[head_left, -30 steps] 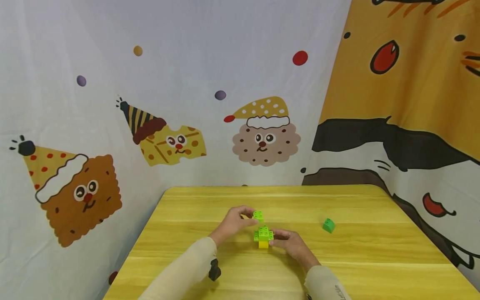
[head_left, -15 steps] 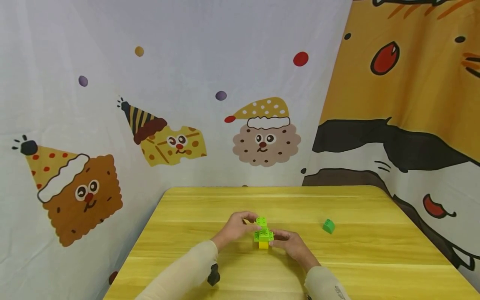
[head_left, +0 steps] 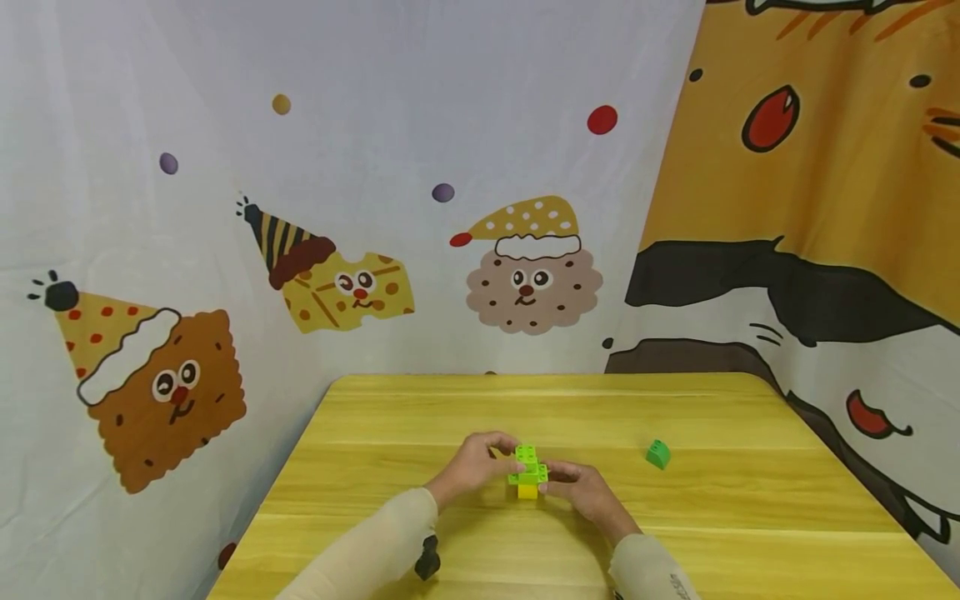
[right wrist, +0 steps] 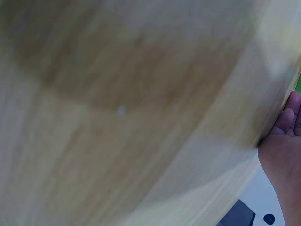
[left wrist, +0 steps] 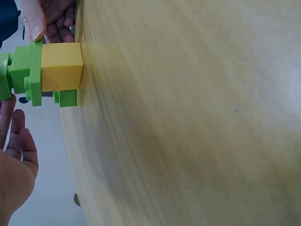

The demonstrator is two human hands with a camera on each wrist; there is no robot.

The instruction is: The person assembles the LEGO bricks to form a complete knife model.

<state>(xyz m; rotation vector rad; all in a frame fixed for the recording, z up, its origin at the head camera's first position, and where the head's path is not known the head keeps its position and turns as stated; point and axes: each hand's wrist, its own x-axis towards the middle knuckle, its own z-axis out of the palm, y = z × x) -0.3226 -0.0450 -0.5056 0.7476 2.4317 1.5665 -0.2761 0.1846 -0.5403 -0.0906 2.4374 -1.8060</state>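
**Top brick [head_left: 526, 451] meets the stack [head_left: 528, 477]**

The left hand's [head_left: 477, 463] thumb and fingers pinch the lime-green top brick just above the stack, its four studs facing up. The right hand [head_left: 590, 493] has its thumb and fingertips pinched at the stack's right side, seemingly to steady it.

Setting the top brick in place appears to be the step in hand. In the left wrist view a stud shows beneath it, so it looks not fully seated; the next move probably calls for straight downward pressure with the right hand bracing. A crooked push could tip the narrow base.

Below the top brick, the stack has one green middle brick [left wrist: 20, 69], one wide green plate [left wrist: 35, 75] overhanging at both sides, and one yellow block [left wrist: 61, 67] at the bottom. One further green piece [left wrist: 68, 98] shows beside the yellow block; whether it is joined on, I cannot tell.

The stack stands on the desk [head_left: 405, 404], about midway between its left and right edges. Well apart, toward the right edge, lies one darker green curved brick [head_left: 657, 454], untouched. Beyond the far edge hangs one printed backdrop [head_left: 375, 75].
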